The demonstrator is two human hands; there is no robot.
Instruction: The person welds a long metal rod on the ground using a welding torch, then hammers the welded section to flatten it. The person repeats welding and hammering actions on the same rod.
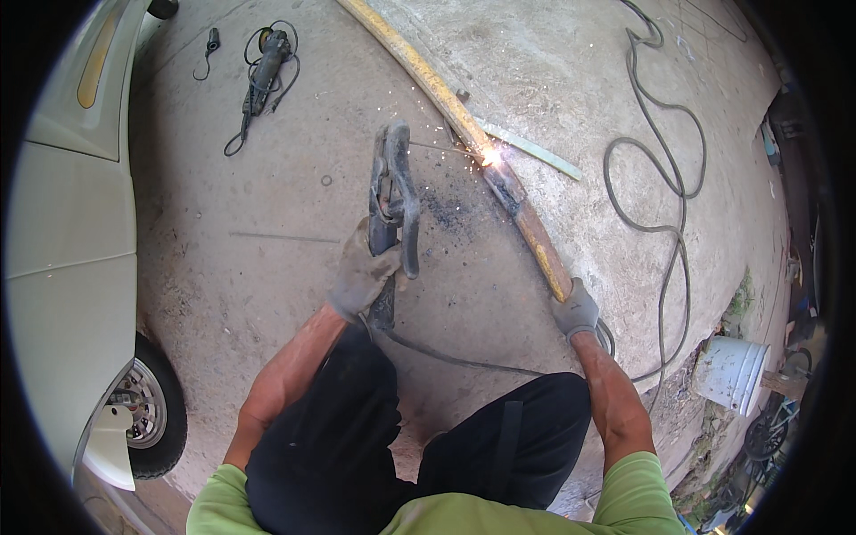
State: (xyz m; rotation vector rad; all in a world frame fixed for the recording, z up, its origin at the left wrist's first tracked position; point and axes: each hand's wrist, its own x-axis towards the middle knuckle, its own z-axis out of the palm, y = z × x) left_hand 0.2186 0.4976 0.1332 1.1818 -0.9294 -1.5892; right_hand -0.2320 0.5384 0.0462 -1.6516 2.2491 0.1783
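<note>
- the fingers of the gloved left hand are curled tight round the handle of a dark welding electrode holder, thumb side up, with no gap showing between fingers and grip
- the fingers of the gloved right hand are closed over the near end of a long yellow curved metal bar, pinning it to the ground; the fingertips themselves are hidden under the glove's fold
- both gloves are grey and worn; the forearms come in bare from green sleeves at the lower edge
- the electrode holder stands nearly upright in the view, its clamp end pointing away from the person, and a thin rod runs from it to the right toward the bar
- a bright welding spark burns where the rod tip meets the bar, about midway along it, with small sparks scattered on the concrete just beside it
- near the spark the bar looks darker and rusty rather than yellow
- a flat pale metal strip lies on the ground touching or just beside the bar at the spark; which, i cannot tell
- a black cable leaves the bottom of the holder and runs to the right across the person's dark trousers
- a long looping hose or lead lies on the concrete to the right, well apart from the hands
- an angle grinder with its cord lies far off at the upper left
- a pale car with its wheel stands at the left edge
- a white bucket sits at the lower right
</note>
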